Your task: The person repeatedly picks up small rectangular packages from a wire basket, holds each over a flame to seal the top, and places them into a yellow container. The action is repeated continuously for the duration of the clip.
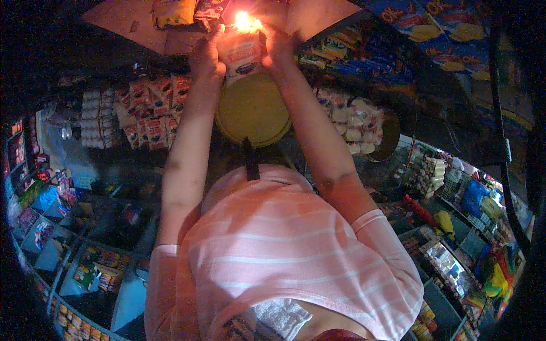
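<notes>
Both of my arms reach forward to a printed plastic packet (242,53) at the top middle. My left hand (208,52) grips the packet's left edge, and my right hand (275,44) holds its right edge. A bright flame (244,21) burns at the packet's top edge, between my fingertips; its source is hidden by the glare. Below the packet is a round yellowish lid (254,111). Behind my hands lies a cardboard surface (324,17) with a yellow packet (174,13) and a dark printed packet (211,10) on it.
Stacked egg trays (97,118) and piled red-and-white packets (151,111) sit left of my arms. Bagged pale goods (356,121) are on the right, below blue and yellow packs (367,57). Shelves with goods (91,273) curve around both sides. A dark cable (497,93) hangs at the far right.
</notes>
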Demonstrator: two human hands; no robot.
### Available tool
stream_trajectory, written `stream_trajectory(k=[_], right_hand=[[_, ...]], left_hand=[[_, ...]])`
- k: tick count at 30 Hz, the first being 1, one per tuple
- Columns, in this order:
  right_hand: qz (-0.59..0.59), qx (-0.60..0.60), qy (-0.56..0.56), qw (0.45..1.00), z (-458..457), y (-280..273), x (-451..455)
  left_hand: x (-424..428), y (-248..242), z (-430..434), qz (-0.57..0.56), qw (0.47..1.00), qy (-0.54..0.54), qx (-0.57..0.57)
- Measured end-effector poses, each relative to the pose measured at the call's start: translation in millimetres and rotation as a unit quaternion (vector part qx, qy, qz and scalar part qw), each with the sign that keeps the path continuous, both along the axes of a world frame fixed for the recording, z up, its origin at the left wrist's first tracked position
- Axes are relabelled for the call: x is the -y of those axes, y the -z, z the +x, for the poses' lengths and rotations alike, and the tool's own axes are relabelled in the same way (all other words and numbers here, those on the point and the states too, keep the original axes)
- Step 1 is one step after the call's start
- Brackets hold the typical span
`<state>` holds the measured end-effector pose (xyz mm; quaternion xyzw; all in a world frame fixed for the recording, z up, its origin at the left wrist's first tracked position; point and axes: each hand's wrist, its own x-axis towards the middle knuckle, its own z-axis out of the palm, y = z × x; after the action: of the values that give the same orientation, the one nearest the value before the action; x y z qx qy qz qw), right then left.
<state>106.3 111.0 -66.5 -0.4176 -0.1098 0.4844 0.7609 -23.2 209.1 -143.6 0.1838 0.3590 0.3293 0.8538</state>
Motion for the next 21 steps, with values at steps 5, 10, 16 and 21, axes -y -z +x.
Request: stream_trajectory(k=[5,10,16,21], right_hand=[[-0.075,0.006,0.025,0.997,-2.8,-8.2,4.4],[-0.064,-0.067,0.011,0.996,-23.9,-50.6,15.0],[0.016,-0.067,0.04,0.997,-30.7,-37.0,28.7],[-0.164,0.435,-0.201,0.862,-43.6,-81.3,43.5]], left_hand=[[32.1,-74.3,14.0,0.045,0.997,-0.027,0.061],[22.1,-60.1,-0.6,0.067,0.989,-0.027,0.131],[55.0,-104.9,-12.5,0.118,0.992,-0.036,-0.021],[84.8,-120.8,-45.8,0.216,0.975,0.009,0.051]])
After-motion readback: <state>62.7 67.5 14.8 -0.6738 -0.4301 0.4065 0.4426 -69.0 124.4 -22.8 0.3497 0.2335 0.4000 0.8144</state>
